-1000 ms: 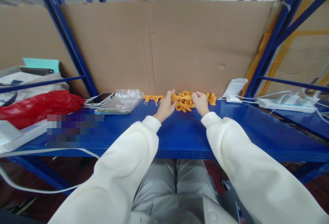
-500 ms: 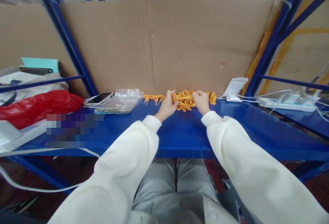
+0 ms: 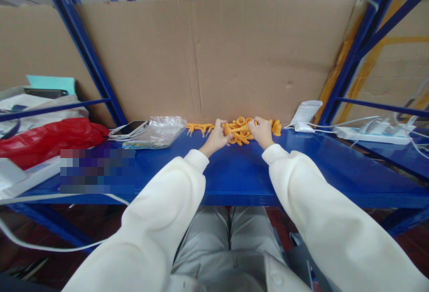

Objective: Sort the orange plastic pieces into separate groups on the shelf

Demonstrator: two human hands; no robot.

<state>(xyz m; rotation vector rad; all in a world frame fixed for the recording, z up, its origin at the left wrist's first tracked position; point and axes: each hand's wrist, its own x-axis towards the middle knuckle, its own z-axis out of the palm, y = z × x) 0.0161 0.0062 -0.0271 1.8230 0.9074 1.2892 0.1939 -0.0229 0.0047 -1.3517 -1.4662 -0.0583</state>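
Note:
Between my two hands is an orange plastic piece with a ridged middle, above a small pile of orange parts. My left hand has thumb and fingers closed on its wider left end. My right hand pinches its right end, and the fingertips partly hide it. Below lie round, cup-like orange parts and finger-shaped orange parts. Left of my left hand, a branched orange part with small metal coils rests against the cardboard. Another orange part stands right of my right hand.
A cardboard panel backs the blue shelf. To the left are a clear plastic packet, a phone with a white cable and a red bag. A white adapter and a power strip sit right.
My left hand has shifted slightly left and my right hand slightly left too. Both keep their grip on the orange piece. The surrounding things look the same.

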